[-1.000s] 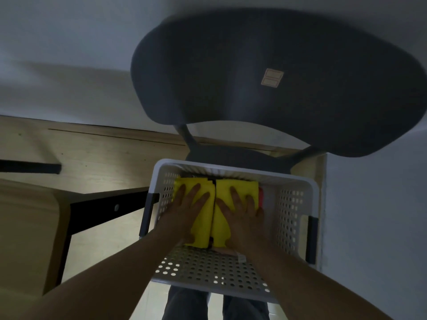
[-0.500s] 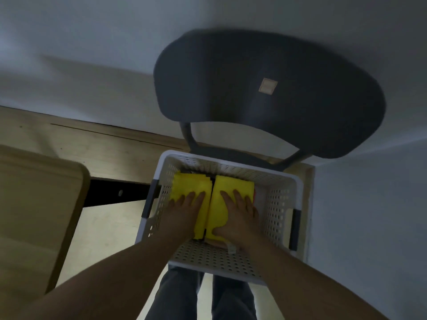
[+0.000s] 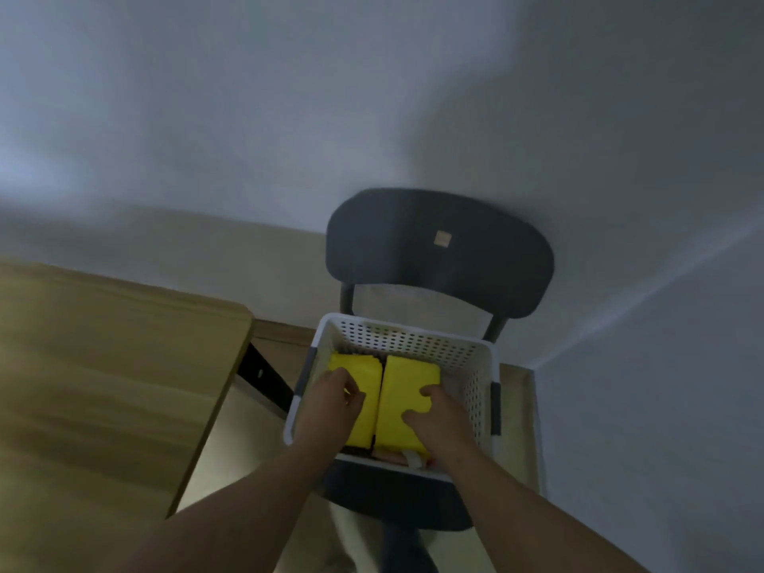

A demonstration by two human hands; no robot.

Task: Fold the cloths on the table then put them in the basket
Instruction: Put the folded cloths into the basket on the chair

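Left yellow cloth (image 3: 359, 372) and right yellow cloth (image 3: 407, 380) lie side by side in the basket (image 3: 413, 345), probably to keep the folds flat. Left hand (image 3: 330, 401) and right hand (image 3: 438, 419) sit on one each, fingers curled (gripping? can't tell).

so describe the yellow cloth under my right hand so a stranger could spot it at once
Start at the dark grey chair by the wall: a white perforated basket sits on its seat. Two folded yellow cloths lie side by side inside it. The right yellow cloth is the one, partly under the right hand; the left yellow cloth lies under the left hand.
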